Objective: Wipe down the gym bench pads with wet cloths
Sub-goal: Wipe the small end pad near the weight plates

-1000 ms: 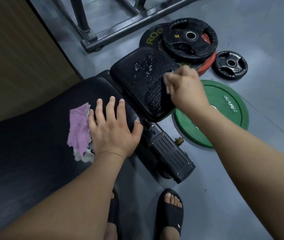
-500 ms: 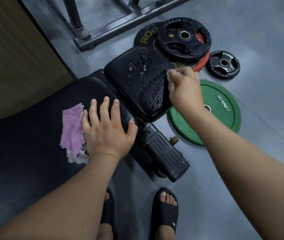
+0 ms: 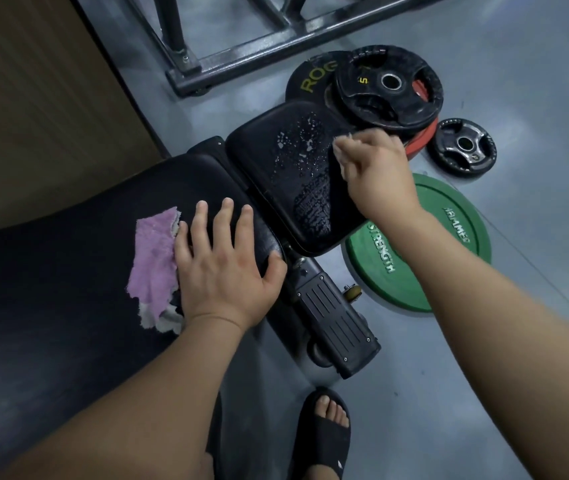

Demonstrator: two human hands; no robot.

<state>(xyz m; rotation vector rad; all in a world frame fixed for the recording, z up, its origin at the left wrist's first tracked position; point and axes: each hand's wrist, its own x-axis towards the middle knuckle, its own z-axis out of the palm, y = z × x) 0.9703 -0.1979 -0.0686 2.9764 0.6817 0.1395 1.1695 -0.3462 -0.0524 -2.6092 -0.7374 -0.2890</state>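
The bench has a long black back pad point(image 3: 68, 271) and a smaller black seat pad point(image 3: 276, 161) with wet streaks and droplets on it. A frayed pink cloth point(image 3: 153, 261) lies on the back pad near its end. My left hand point(image 3: 224, 271) rests flat on that pad with fingers spread, its palm edge over the cloth's right side. My right hand point(image 3: 373, 171) hovers over the seat pad's right edge, fingers closed. A small pale scrap of cloth point(image 3: 343, 136) shows at its fingertips; the rest of it is hidden.
Stacked black weight plates point(image 3: 387, 84), a small black plate point(image 3: 464, 145) and a green plate point(image 3: 449, 237) lie on the grey floor right of the bench. A steel rack base point(image 3: 276, 46) runs behind. A brown wall point(image 3: 33, 98) stands left. My sandalled foot point(image 3: 324, 434) is below the bench's black foot housing point(image 3: 335, 327).
My right hand has shifted a little along the seat pad's right edge, toward the far end. My left hand stays flat beside the pink cloth.
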